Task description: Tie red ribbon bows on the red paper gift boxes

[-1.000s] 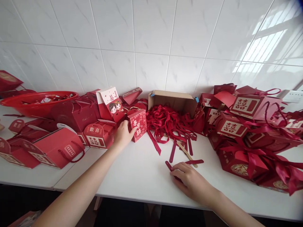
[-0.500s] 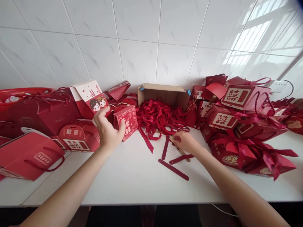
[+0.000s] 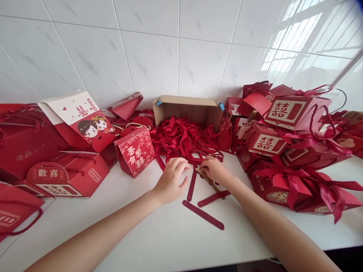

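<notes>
Over the white table, my left hand (image 3: 171,181) is open, its fingers loosely bent and the thumb held apart, with nothing in it. My right hand (image 3: 213,168) is closed, fingertips pinched at the end of a tan strip (image 3: 209,180); its far part runs beneath the hand. Around it lie dark red strips with holes at their ends: one upright strip (image 3: 192,183) between the hands, a slanted strip (image 3: 211,198) below, and another strip (image 3: 203,215) nearer me. Left of my left hand stands a red patterned gift box (image 3: 136,151) with a twisted cord handle.
A cardboard box (image 3: 187,99) on its side spills a heap of red ribbons (image 3: 187,138). Stacked red gift boxes (image 3: 283,113) with bows line the right. More boxes, including a white-and-red box (image 3: 70,109) and a handled box (image 3: 93,170), crowd the left. A tiled wall (image 3: 147,56) rises behind.
My left hand has left the red patterned box and moved right, close to my right hand. The right hand stays by the strips. The view has shifted right.
</notes>
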{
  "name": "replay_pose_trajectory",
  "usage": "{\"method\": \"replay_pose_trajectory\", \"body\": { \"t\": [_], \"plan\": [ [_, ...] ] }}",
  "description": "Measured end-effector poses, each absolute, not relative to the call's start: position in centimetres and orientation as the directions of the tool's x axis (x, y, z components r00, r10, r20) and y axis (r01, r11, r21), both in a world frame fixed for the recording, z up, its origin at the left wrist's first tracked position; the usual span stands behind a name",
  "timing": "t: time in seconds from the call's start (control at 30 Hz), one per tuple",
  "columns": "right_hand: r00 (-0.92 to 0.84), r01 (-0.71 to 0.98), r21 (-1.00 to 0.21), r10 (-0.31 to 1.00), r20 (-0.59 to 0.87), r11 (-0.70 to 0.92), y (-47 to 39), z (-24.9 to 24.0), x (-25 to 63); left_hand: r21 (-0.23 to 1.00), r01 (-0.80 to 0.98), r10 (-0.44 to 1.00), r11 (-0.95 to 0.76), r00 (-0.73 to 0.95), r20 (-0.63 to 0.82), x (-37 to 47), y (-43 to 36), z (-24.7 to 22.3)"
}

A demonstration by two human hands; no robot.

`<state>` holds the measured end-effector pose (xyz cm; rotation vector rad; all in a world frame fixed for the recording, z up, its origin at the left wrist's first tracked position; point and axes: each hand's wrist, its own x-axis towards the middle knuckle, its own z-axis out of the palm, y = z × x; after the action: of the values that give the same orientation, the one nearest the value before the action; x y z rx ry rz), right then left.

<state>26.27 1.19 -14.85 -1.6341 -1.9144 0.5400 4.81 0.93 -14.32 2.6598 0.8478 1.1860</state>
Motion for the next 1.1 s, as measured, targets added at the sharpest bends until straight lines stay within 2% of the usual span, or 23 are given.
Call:
{"method": "replay_pose_trajectory", "body": {
  "t": [0.17, 0.3, 0.4, 0.5, 0.67, 0.93, 1.1],
  "plan": [
    [-0.083, 0.536, -0.831, 0.989, 0.122, 0.147, -0.1, -13.5, 26.0, 0.352, 0.445, 0.546, -0.823, 0.452, 0.706, 6.9, 2.9, -15.5],
    [-0.186, 0.099, -0.995, 0.982, -0.014, 0.004, -1.0, -13.4, 25.2, 0.335, 0.363, 0.481, -0.870, 0.471, 0.739, 6.5, 2.4, -15.5],
    [-0.257, -0.171, -0.976, 0.962, -0.092, -0.138, -1.4, -13.9, 24.6, 0.363, 0.265, 0.448, -0.893, 0.449, 0.773, 6.0, 2.0, -15.5],
    [-0.288, -0.258, -0.949, 0.952, -0.102, -0.180, -1.6, -14.3, 24.1, 0.406, 0.213, 0.459, -0.889, 0.399, 0.794, 5.9, 1.8, -15.5],
    [-0.268, -0.194, -0.980, 0.963, 0.019, -0.034, -1.7, -14.6, 23.9, 0.426, 0.152, 0.451, -0.892, 0.373, 0.811, 5.6, 1.8, -15.7],
    [-0.237, -0.137, -0.990, 0.972, 0.004, -0.030, -1.4, -15.0, 24.0, 0.482, 0.204, 0.521, -0.852, 0.422, 0.742, 5.1, 2.4, -16.5],
    [-0.096, -0.021, -0.994, 0.989, 0.113, 0.111, -1.6, -14.8, 23.2, 0.552, 0.283, 0.619, -0.785, 0.403, 0.674, 5.5, 1.9, -16.5]
  ]
}}
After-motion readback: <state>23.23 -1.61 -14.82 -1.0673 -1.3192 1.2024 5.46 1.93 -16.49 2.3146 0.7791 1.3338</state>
